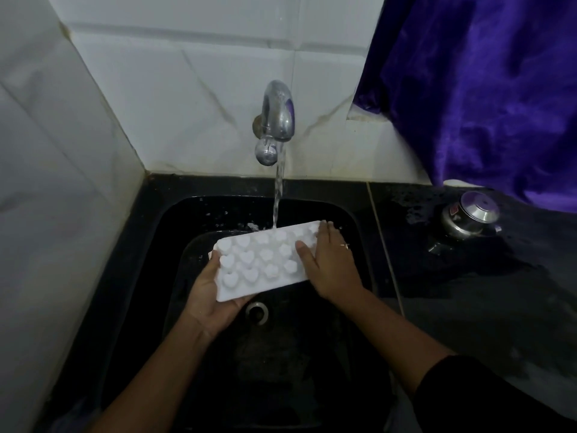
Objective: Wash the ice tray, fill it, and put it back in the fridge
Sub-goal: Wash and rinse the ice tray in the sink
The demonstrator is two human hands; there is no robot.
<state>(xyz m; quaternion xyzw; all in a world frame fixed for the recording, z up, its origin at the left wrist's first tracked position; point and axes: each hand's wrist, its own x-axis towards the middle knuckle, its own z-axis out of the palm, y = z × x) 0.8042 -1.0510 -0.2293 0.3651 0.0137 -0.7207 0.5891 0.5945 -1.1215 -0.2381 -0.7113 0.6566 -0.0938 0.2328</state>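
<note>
Washing: white heart-moulded ice tray (265, 260) underside-up under chrome tap (276, 120); left hand (209, 295) clamps its end, right hand (331, 267) fingers (326, 237) flat atop; next likely flip, rinse cavities

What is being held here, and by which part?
The ice tray: left hand grips its left end from below; right hand lies flat on its right end.

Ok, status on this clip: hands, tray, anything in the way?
Left hand grips ice tray at near end. Right hand flat on the other end. Tray under running tap, over sink. Nothing in the way.
</note>
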